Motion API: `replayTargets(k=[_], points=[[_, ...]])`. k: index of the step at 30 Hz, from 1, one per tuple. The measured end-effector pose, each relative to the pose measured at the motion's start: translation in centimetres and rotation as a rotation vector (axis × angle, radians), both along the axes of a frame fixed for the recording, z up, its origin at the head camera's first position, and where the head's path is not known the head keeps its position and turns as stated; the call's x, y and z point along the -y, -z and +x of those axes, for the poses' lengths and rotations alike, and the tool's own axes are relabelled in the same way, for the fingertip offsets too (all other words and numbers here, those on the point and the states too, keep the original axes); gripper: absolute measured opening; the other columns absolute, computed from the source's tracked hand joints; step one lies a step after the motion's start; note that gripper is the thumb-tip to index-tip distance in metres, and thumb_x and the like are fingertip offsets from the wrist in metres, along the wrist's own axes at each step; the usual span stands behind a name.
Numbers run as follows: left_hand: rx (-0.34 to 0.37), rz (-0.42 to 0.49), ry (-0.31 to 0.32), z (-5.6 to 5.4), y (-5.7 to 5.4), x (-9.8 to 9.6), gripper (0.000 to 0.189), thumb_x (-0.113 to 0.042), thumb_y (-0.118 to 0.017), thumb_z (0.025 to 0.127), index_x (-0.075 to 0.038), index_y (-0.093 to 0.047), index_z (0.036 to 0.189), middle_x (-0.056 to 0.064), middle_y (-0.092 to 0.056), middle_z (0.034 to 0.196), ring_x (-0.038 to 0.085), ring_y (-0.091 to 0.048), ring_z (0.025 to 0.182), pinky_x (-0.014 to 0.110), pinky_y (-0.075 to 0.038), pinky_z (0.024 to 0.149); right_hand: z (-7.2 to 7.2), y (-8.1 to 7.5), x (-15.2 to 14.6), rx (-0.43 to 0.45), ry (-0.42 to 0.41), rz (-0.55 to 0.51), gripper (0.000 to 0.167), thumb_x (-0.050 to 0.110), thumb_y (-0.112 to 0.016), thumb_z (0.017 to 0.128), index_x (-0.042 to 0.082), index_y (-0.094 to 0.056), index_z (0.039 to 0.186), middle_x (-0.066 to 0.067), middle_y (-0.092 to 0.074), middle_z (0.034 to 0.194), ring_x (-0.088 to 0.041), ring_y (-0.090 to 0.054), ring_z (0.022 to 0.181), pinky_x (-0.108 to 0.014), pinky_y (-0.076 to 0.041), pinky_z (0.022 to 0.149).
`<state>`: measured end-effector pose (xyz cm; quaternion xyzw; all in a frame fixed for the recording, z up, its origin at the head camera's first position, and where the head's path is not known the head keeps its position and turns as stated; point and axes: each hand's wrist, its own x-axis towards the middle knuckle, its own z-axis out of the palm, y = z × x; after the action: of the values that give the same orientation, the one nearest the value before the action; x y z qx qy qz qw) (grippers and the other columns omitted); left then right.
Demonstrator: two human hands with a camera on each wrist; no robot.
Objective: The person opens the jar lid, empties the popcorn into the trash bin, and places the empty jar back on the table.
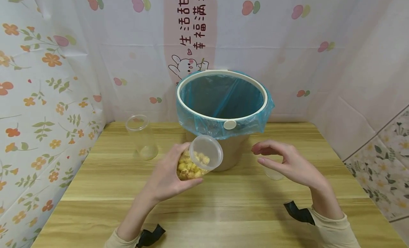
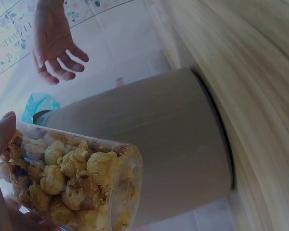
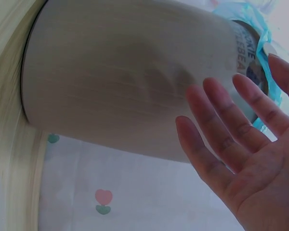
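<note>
My left hand (image 1: 167, 171) grips a clear plastic jar (image 1: 206, 152) partly filled with yellow popcorn (image 1: 188, 166). The jar is tilted, its round end toward the front of the bin. In the left wrist view, the popcorn (image 2: 72, 173) shows through the jar's side, with the fingers wrapped at its left end. My right hand (image 1: 289, 164) hovers right of the bin, holding nothing. Its fingers are spread and slightly bent in the right wrist view, where the palm (image 3: 269, 173) shows beside the bin wall (image 3: 111, 82).
A beige trash bin (image 1: 228, 154) with a white rim ring and blue liner bag (image 1: 191, 123) stands at the back middle. Another clear jar (image 1: 140, 138) stands back left. A clear round piece (image 1: 273, 174) lies partly hidden under the right hand. Printed cloth hangs behind the wooden table (image 1: 211, 212).
</note>
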<state>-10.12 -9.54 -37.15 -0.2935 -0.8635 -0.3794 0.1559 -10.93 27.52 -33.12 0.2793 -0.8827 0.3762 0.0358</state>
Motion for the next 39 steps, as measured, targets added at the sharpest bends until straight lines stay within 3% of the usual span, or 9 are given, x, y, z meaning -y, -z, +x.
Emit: replayTargets(k=[11, 20, 28, 33, 39], points=[[-0.02, -0.111, -0.014, -0.2, 0.7, -1.6, 0.09, -0.051, -0.089, 0.071, -0.026, -0.046, 0.146, -0.005, -0.059, 0.129, 0.01, -0.062, 0.106, 0.035, -0.057, 0.086, 0.6, -0.3, 0.8, -0.032, -0.052, -0.032, 0.046, 0.008, -0.074, 0.093, 0.029, -0.063, 0.132, 0.012, -0.071, 0.123, -0.012, -0.07, 0.114, -0.027, -0.059, 0.093], [-0.07, -0.182, -0.02, -0.4, 1.3, -2.8, 0.087, -0.056, -0.086, 0.071, -0.025, -0.05, 0.143, -0.003, -0.061, 0.123, 0.01, -0.06, 0.099, 0.03, -0.055, 0.081, 0.8, -0.4, 1.6, -0.021, -0.108, -0.073, 0.053, 0.006, -0.077, 0.09, 0.021, -0.061, 0.138, 0.008, -0.07, 0.127, -0.017, -0.069, 0.116, -0.027, -0.061, 0.091], [-0.105, -0.246, -0.026, -0.3, 1.7, -3.8, 0.09, -0.062, -0.083, 0.071, -0.026, -0.048, 0.146, -0.002, -0.061, 0.124, 0.013, -0.061, 0.106, 0.035, -0.057, 0.086, 1.1, -0.2, 2.5, -0.055, -0.14, -0.076, 0.055, 0.006, -0.079, 0.088, 0.007, -0.06, 0.14, -0.005, -0.069, 0.129, -0.013, -0.068, 0.113, -0.028, -0.062, 0.087], [-0.154, -0.26, -0.03, -0.2, 2.1, -4.3, 0.091, -0.062, -0.085, 0.069, -0.025, -0.049, 0.145, -0.002, -0.061, 0.122, 0.012, -0.06, 0.106, 0.035, -0.057, 0.085, 1.2, 0.0, 2.9, -0.057, -0.142, -0.049, 0.06, 0.011, -0.081, 0.088, 0.012, -0.058, 0.143, -0.003, -0.069, 0.129, -0.017, -0.069, 0.11, -0.028, -0.062, 0.087], [-0.186, -0.259, -0.033, -0.2, 2.2, -4.6, 0.09, -0.06, -0.087, 0.068, -0.023, -0.052, 0.142, -0.003, -0.061, 0.119, 0.013, -0.06, 0.106, 0.035, -0.057, 0.087, 1.4, 0.2, 3.4, -0.027, -0.124, -0.031, 0.066, 0.019, -0.083, 0.086, 0.018, -0.056, 0.146, 0.003, -0.068, 0.13, -0.01, -0.071, 0.106, -0.028, -0.062, 0.087]])
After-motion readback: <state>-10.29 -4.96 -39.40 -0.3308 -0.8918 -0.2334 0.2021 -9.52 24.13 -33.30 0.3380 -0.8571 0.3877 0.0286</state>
